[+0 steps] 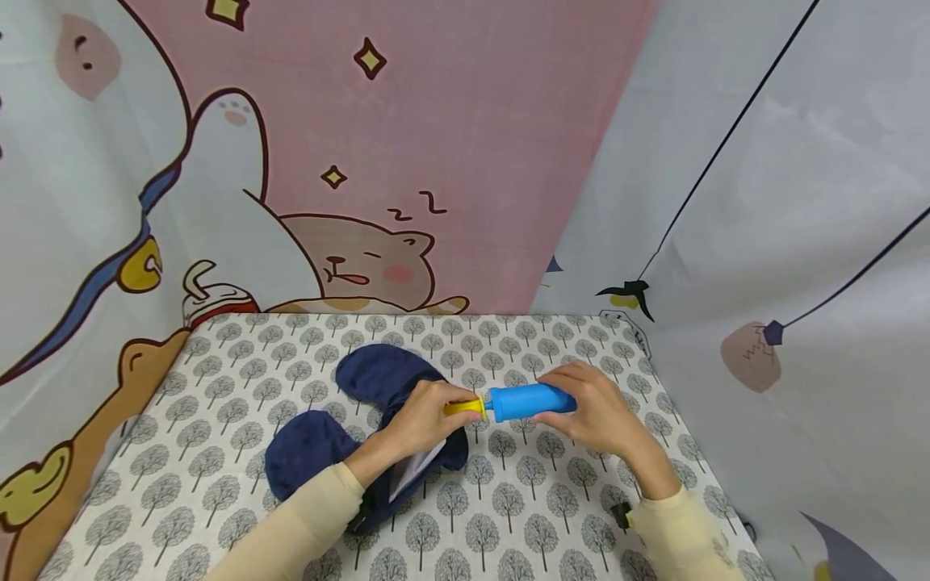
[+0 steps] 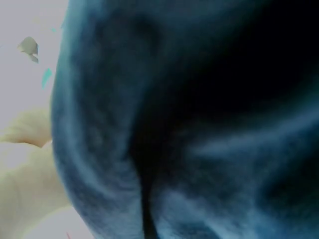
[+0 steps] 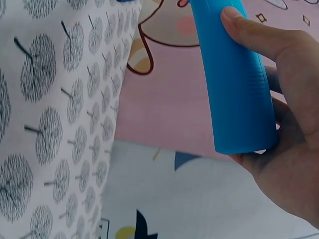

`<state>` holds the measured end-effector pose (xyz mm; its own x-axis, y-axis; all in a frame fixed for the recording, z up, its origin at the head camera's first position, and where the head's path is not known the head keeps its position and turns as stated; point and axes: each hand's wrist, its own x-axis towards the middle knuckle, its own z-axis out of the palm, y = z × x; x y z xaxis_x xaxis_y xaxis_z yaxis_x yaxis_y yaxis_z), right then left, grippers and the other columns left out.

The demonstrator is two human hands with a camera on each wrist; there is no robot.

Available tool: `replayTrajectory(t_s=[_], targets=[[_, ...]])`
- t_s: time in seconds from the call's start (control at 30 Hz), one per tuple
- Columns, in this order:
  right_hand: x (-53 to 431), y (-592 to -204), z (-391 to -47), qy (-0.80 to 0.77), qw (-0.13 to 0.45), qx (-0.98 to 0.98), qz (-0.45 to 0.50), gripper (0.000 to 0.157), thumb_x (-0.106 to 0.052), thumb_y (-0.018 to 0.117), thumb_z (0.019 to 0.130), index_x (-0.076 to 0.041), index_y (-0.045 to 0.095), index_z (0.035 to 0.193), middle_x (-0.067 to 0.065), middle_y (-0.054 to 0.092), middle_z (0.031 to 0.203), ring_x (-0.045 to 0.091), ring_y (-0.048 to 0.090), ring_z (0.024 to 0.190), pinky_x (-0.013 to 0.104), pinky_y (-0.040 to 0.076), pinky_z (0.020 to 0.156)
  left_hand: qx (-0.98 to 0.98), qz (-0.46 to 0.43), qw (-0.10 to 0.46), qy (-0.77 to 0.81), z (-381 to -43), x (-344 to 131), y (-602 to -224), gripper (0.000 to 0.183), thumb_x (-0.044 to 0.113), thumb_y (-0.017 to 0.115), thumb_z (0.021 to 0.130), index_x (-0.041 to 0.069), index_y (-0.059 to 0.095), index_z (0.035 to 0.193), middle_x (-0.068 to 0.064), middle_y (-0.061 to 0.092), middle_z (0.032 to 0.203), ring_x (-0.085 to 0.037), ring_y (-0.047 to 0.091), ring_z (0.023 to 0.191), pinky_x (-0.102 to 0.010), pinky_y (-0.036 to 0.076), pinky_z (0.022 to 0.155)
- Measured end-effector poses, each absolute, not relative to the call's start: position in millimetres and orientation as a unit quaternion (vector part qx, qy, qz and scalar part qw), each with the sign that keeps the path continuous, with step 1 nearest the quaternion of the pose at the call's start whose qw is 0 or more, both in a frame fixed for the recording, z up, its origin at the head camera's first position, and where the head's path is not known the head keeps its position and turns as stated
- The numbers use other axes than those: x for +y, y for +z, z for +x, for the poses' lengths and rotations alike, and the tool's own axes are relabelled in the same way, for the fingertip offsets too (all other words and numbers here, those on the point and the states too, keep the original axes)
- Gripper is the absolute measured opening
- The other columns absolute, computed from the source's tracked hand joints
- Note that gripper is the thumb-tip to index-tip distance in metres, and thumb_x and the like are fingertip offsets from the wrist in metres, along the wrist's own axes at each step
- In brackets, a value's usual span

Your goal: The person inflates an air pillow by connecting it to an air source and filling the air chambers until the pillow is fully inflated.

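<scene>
Over the table, a blue hand pump (image 1: pixel 530 402) with a yellow end (image 1: pixel 465 407) is held roughly level between both hands. My left hand (image 1: pixel 421 415) grips the yellow end, with a short blue stem showing beside it. Fingers and thumb of my right hand (image 1: pixel 592 407) curl round the blue barrel; the right wrist view shows the thumb along the barrel (image 3: pixel 237 89). Under my left hand and forearm lies a navy plush piece (image 1: pixel 308 452) with two rounded lobes and a white patch (image 1: pixel 417 470). Its dark fabric (image 2: pixel 99 124) fills most of the left wrist view, hiding much of that hand.
A tree-print cloth (image 1: pixel 218 452) covers the table. Printed curtains (image 1: pixel 501 161) rise at its back and sides. A small black object (image 1: pixel 621 515) sits by my right sleeve.
</scene>
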<state>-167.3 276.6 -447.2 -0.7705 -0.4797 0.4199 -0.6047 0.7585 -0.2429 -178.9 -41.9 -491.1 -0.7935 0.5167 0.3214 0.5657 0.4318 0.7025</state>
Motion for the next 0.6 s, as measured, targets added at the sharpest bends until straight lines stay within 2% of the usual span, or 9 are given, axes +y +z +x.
replayTrajectory(t_s=[0.13, 0.4, 0.6], targets=[[291.3, -443.4, -167.0, 0.195, 0.151, -0.930, 0.272, 0.059, -0.027, 0.106, 0.079, -0.005, 0.083, 0.129, 0.016, 0.081, 0.132, 0.039, 0.075, 0.121, 0.061, 0.063, 0.101, -0.846, -0.328, 0.033, -0.420, -179.7, -43.5, -490.2, 0.010, 0.021, 0.083, 0.105, 0.015, 0.087, 0.110, 0.000, 0.083, 0.094, -0.002, 0.060, 0.073, -0.020, 0.052, 0.068], [330.1, -434.1, -167.6, 0.198, 0.137, -0.937, 0.253, 0.060, -0.026, 0.106, 0.078, -0.007, 0.083, 0.130, 0.016, 0.081, 0.132, 0.041, 0.075, 0.121, 0.066, 0.060, 0.102, -0.848, -0.327, 0.036, -0.415, -180.7, -44.9, -491.7, 0.019, 0.023, 0.084, 0.104, 0.014, 0.088, 0.121, -0.004, 0.088, 0.110, -0.009, 0.074, 0.087, -0.021, 0.059, 0.078], [354.0, -428.0, -169.6, 0.196, 0.141, -0.935, 0.258, 0.058, -0.022, 0.106, 0.078, -0.008, 0.083, 0.129, 0.019, 0.081, 0.133, 0.047, 0.074, 0.123, 0.071, 0.057, 0.103, -0.847, -0.325, 0.027, -0.419, -180.6, -45.0, -492.1, 0.018, 0.021, 0.083, 0.105, 0.014, 0.088, 0.121, -0.003, 0.088, 0.110, -0.006, 0.072, 0.084, -0.022, 0.059, 0.077]])
